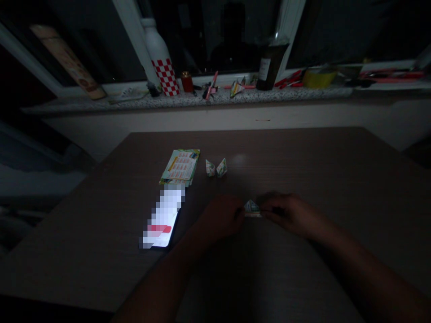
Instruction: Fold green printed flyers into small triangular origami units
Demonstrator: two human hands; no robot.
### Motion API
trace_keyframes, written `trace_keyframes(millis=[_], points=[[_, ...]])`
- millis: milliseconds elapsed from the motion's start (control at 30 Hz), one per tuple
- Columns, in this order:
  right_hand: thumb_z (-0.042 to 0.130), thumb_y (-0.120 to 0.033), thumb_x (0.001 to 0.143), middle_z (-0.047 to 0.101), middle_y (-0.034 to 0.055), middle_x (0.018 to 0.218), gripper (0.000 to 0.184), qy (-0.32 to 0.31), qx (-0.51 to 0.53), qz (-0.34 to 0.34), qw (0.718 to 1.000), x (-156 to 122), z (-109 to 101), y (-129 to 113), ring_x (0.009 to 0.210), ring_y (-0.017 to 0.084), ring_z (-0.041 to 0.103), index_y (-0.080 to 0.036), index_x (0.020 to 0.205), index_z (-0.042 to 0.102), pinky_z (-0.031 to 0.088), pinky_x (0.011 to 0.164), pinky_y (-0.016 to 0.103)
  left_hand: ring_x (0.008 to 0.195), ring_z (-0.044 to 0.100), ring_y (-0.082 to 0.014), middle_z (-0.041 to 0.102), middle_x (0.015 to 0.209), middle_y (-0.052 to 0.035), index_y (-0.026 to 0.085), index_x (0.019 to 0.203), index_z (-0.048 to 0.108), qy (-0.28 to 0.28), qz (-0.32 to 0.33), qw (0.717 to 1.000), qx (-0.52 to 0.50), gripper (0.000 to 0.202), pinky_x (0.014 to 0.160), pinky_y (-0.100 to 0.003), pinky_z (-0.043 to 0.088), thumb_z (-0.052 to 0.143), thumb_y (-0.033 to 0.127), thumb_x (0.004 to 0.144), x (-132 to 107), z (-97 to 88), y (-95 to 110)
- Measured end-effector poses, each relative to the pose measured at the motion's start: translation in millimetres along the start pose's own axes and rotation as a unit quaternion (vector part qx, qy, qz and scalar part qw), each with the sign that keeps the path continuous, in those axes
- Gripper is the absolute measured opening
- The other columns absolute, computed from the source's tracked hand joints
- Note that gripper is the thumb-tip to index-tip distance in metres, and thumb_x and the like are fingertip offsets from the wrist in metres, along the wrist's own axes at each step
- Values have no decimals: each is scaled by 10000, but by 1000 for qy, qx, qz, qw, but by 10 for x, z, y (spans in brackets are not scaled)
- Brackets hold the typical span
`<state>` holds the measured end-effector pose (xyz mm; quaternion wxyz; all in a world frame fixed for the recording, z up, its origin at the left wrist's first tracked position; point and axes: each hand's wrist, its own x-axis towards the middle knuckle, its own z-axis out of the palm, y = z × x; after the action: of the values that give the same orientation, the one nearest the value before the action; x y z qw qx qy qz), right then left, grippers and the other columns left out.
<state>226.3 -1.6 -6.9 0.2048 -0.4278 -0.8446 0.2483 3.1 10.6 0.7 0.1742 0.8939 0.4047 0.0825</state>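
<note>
The scene is dim. Both my hands rest on a brown table (303, 161) and pinch a small folded piece of printed paper (252, 207) between them. My left hand (220, 217) holds its left end with closed fingers. My right hand (289, 213) grips its right end, fingers pressed together. Two small folded paper pieces (216, 168) stand on the table just beyond the hands. A stack of printed paper sheets (181, 167) lies to their left.
A lit phone (164, 217) lies face up left of my left hand. On the stone windowsill (188, 99) behind the table stand a red-and-white checked bottle (160, 58), a dark bottle (271, 63), a yellow bowl (318, 78) and small clutter.
</note>
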Motion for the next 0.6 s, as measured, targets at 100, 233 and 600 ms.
trace_keyframes(millis=[100,233,600], points=[[581,-215,841,665,17,739,100,18,8,21,1000,4,41,29,625,134,596,-199,818,677,450,574,239,762,607,-193,653,812,-59,154,842,638,0,-32,999,0,203,703,-295,442,458,244,870,14,21,25],[586,-202,826,650,-5,681,91,28,19,39,999,12,76,49,580,122,590,-199,785,667,432,539,226,784,621,-215,666,849,-78,146,867,639,-4,-58,998,14,220,708,-320,461,443,245,876,23,28,75],[596,-201,823,652,1,732,84,34,29,43,998,51,93,87,605,121,590,-197,865,669,445,562,230,785,624,-230,661,869,-92,138,909,604,5,-59,996,65,189,695,-336,476,440,225,875,33,107,121]])
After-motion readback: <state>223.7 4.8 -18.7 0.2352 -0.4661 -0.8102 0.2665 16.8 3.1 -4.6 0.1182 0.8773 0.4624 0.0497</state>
